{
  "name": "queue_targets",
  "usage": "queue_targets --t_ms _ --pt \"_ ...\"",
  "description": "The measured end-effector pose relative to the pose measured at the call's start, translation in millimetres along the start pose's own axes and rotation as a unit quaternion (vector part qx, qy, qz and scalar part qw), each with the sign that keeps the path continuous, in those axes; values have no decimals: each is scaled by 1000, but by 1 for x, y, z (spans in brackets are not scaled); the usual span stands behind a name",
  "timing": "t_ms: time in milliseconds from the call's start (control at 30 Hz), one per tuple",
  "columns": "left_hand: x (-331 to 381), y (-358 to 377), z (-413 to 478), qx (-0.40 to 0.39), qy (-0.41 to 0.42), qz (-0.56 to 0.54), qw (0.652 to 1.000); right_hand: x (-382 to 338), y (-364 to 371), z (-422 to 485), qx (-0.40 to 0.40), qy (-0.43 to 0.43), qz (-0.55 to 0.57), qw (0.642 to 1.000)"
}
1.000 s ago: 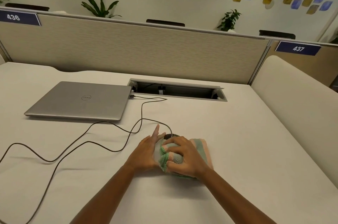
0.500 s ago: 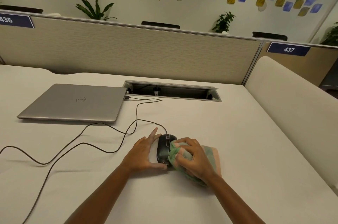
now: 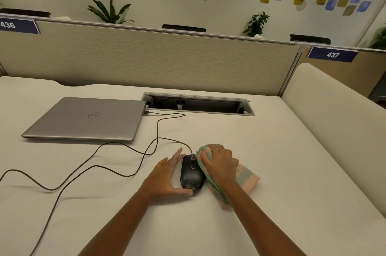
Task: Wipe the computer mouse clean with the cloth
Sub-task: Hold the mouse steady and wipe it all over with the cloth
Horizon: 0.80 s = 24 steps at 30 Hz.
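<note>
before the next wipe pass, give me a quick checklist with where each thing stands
1. Left hand bracing the black wired mouse: ok, thumb and fingers on its left side.
2. Right hand gripping the striped cloth: ok.
3. Cloth on the mouse top: not ok, it sits at the right edge.
4. Mouse clean: not ok, light specks near its rear.
5. Mouse cable slack: ok, loose loops.
6. Closed laptop out of the way: ok.

I'm looking at an open-plan office: a white desk backed by beige fabric partitions with numbered blue plates, 436 and 437. A closed laptop, a desk cable hatch and potted plants complete it.
</note>
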<state>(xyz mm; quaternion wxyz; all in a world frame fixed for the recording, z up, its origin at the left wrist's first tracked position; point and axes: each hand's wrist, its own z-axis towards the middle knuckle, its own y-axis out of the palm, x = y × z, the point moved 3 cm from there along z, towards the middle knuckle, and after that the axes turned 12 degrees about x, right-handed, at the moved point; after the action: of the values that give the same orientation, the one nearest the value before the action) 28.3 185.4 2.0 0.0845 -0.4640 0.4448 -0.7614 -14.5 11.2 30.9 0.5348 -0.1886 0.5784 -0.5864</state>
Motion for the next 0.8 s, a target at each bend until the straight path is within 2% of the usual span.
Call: queue_targets --t_ms 100,333,500,633,800 --pt "2 -1 -1 1 -1 1 1000 1 -2 -17 41 -75 3 996" --pt "-1 1 -1 5 -8 -1 1000 15 -16 -59 50 -206 74 974" --pt "-1 1 -2 3 -11 -1 1000 29 -20 -78 27 -290 29 956" --pt "2 -1 -1 2 -3 3 1000 25 -24 -64 20 -243 52 968" --pt "3 -2 -1 1 -4 4 1000 23 -35 -27 46 -71 136 987"
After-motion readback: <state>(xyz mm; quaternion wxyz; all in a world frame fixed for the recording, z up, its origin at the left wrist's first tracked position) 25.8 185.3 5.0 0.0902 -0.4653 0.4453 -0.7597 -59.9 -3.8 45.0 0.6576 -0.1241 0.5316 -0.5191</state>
